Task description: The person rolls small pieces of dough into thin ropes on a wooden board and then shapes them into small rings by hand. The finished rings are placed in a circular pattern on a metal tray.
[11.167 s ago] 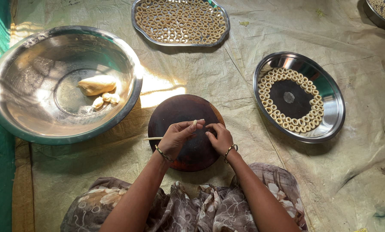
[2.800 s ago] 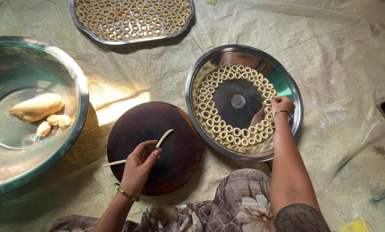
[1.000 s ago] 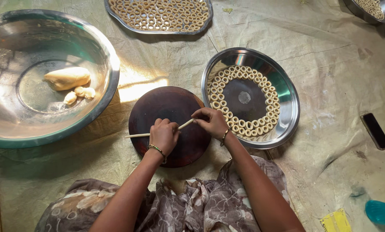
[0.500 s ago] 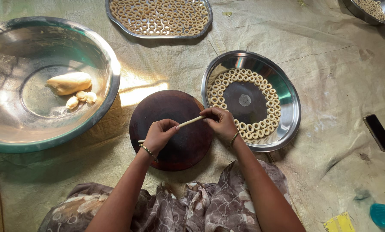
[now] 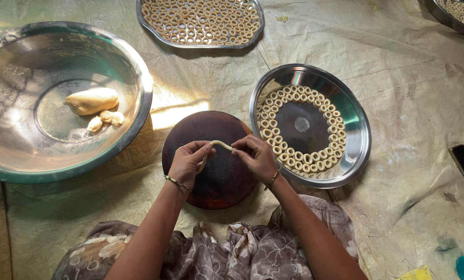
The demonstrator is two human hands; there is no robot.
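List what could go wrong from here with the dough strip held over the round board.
1. The thin dough strip is pinched between the left hand and right hand above the dark round board; pulled too hard, it may tear.
2. The right wrist sits close to the steel plate, so a sweep might disturb the dough rings.
3. The dough lump lies uncovered in the big bowl and may dry.
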